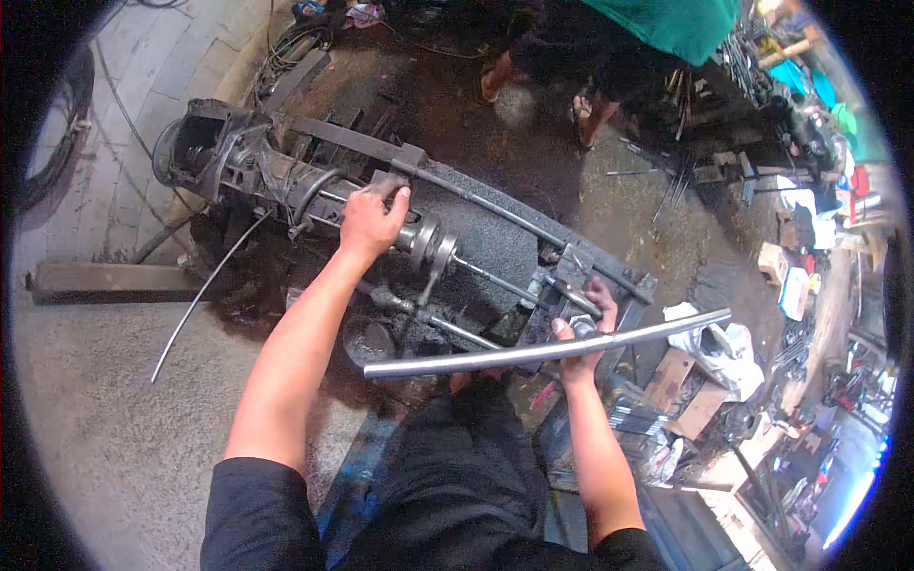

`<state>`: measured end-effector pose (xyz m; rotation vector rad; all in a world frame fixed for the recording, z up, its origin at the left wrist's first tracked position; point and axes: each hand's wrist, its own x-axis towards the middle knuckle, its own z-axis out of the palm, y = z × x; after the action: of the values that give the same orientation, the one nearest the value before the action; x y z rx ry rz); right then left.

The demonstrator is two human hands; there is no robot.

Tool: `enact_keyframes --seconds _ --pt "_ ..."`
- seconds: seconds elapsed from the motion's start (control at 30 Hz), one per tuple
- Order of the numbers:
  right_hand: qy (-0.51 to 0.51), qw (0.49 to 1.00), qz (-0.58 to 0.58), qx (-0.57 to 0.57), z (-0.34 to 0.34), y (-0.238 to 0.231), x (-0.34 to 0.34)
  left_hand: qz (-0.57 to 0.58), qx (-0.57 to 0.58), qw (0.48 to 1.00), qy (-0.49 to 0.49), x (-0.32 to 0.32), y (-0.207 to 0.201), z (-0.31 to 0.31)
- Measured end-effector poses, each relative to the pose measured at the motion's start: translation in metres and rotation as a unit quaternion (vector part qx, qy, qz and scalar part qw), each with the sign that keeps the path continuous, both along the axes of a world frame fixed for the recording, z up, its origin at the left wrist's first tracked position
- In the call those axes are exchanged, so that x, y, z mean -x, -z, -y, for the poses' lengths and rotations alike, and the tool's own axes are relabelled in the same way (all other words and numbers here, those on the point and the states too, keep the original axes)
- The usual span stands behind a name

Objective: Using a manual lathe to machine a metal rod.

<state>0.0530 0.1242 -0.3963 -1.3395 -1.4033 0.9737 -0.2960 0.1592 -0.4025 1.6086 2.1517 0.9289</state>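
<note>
R hand (577, 365) is tucked behind the long steel bar (457, 362), L hand (371, 224) on the machine's grey block (386, 184), prob steadying it. Palms hidden, can't tell if either's gripping. Bar ends overhang freely, so decent swing room nearside. Beyond the far rail (476, 197), floor (628, 209) runs to a co-worker's feet (586, 124).

Black short sleeves (257, 509) — dark, creased clothing (447, 476) — bare hands (371, 224).

Free room: floor (171, 438), 8 o'clock. Obstacles: machine (490, 224), 10 to 4 o'clock; thin rod (195, 310), 9 o'clock; bar (495, 360), 4 o'clock, crossing before right hand (579, 364); co-worker's legs (598, 124), 1 o'clock.
</note>
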Motion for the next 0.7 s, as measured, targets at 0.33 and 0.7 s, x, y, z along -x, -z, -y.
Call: enact_keyframes --seconds 0.33,0.7 --pt "-0.068 0.997 0.014 -0.045 -0.004 0.009 -0.016 0.023 0.001 1.000 0.012 0.003 -0.004 0.005" --pt "-0.077 0.994 -0.013 -0.080 -0.009 0.030 -0.026 0.027 0.027 0.999 -0.008 0.001 -0.006 0.002"
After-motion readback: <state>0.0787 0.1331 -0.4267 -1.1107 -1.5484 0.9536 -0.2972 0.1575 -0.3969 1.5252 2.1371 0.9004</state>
